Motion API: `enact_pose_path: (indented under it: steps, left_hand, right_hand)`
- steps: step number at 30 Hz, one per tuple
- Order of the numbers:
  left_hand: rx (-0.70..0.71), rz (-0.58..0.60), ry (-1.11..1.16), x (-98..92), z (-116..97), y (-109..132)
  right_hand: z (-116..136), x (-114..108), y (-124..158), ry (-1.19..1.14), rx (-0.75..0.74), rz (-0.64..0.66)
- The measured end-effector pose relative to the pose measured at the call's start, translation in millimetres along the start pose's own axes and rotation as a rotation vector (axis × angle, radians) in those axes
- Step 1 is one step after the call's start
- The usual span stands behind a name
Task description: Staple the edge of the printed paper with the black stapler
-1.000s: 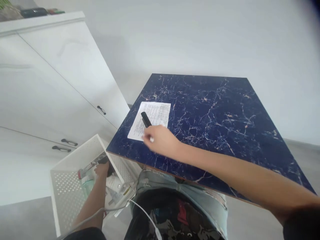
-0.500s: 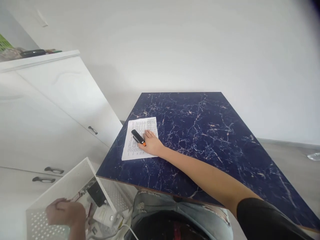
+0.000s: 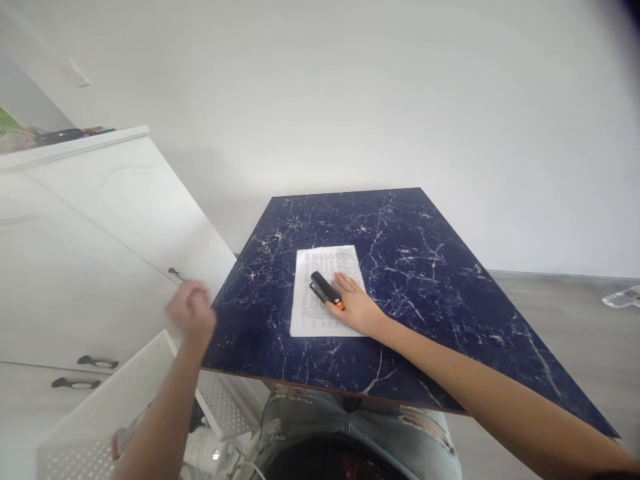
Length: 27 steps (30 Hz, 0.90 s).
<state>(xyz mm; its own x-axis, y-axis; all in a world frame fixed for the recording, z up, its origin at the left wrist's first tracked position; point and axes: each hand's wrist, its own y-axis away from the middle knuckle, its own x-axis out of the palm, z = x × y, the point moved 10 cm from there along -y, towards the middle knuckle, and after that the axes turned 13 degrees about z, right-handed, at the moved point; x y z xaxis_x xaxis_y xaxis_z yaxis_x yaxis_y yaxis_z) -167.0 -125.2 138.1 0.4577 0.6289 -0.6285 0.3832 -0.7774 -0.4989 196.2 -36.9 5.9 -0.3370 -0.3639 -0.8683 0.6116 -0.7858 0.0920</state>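
My right hand lies flat on a printed sheet of paper, fingers stretched forward. Beside its thumb, a black stapler with an orange end rests on the sheet; the thumb touches that end. The paper lies on a dark blue marble-patterned table. My left hand is raised at the table's left edge, above an open drawer. Its fingers are curled and a little blurred. Whatever it may hold is hidden.
White cabinets with dark handles stand at the left, several items on top. The pulled-out drawer, with perforated sides, holds a white device and other things. Behind the table is a pale wall. A clear plastic item lies on the floor at right.
My left hand has risen out of the drawer toward the table's left edge. The paper and stapler have slid right across the table with my right hand. The view has shifted slightly.
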Motion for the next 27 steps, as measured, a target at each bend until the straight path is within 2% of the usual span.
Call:
enact_pose_path:
  steps: [2, 3, 4, 6, 7, 9, 12, 16, 20, 23, 25, 27]
  left_hand:
    - [0.117, 0.257, 0.136, 82.9, -28.4, -29.7]
    - [0.149, 0.423, 0.162, 126.2, -44.1, -37.9]
    - [0.181, 0.518, 0.171, 161.1, -59.8, -43.1]
    - [0.238, 0.642, 0.181, 218.7, -87.9, -47.2]
    - [0.267, 0.684, 0.18, 241.7, -99.0, -46.8]
    - [0.32, 0.727, 0.163, 274.4, -113.1, -43.3]
    - [0.405, 0.76, 0.121, 296.0, -119.2, -33.4]
    - [0.53, 0.768, 0.054, 301.2, -120.8, -22.3]
    - [0.57, 0.766, -0.023, 309.7, -119.1, -20.9]
    - [0.56, 0.743, -0.059, 311.9, -117.3, -22.3]
    - [0.554, 0.733, -0.076, 311.3, -117.2, -22.3]
    - [0.543, 0.724, -0.089, 310.0, -117.1, -22.3]
  right_hand:
    - [-14.4, -4.6, 20.3, 0.009, 0.033, -0.013]
    - [-18.8, -6.0, 27.9, 0.008, 0.048, -0.015]
    - [-21.4, -7.2, 33.7, 0.005, 0.061, -0.017]
    - [-23.5, -9.3, 41.1, 0.006, 0.086, -0.025]
    - [-24.2, -10.1, 43.0, 0.01, 0.103, -0.03]
    - [-26.7, -10.5, 44.4, 0.017, 0.139, -0.034]
    - [-32.1, -7.8, 41.8, 0.014, 0.176, -0.027]
    - [-32.1, -10.3, 31.9, 0.003, 0.152, -0.032]
    - [-28.3, -30.7, 15.2, -0.04, 0.059, 0.034]
    - [-35.6, -56.5, -3.4, -0.202, -0.027, 0.064]
    - [-55.3, -77.9, -14.7, -0.408, -0.019, -0.059]
    - [-83.3, -96.9, -15.4, -0.516, 0.057, -0.305]
